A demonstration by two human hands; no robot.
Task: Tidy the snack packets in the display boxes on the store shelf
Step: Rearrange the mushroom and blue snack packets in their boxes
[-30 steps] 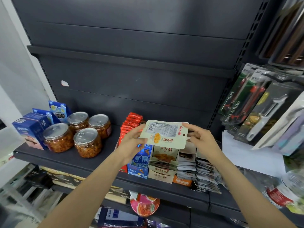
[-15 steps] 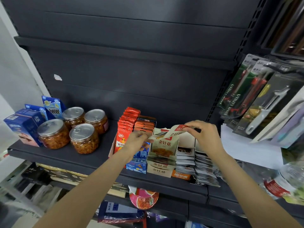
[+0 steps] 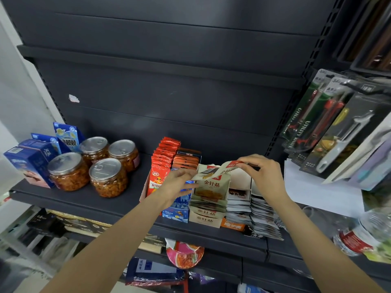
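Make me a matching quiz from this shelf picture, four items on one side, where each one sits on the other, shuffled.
Things:
1. clear plastic jars with silver lids
2. beige mushroom snack packet
3. blue cartons
4. carded utility knives

Places:
A. hanging at far right
B. held by both hands over the beige display box
C. far left end of the shelf
D. on the shelf, between cartons and display boxes

Pairs: 1-D, 2-B, 3-C, 4-A

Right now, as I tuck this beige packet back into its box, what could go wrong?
1. The beige packet is bent between both hands; pushed in like that, it may crease.
2. The grey packets spill past the shelf edge; a nudge from your right forearm could knock them off.
3. The beige box looks full, so its front packets may pop out.
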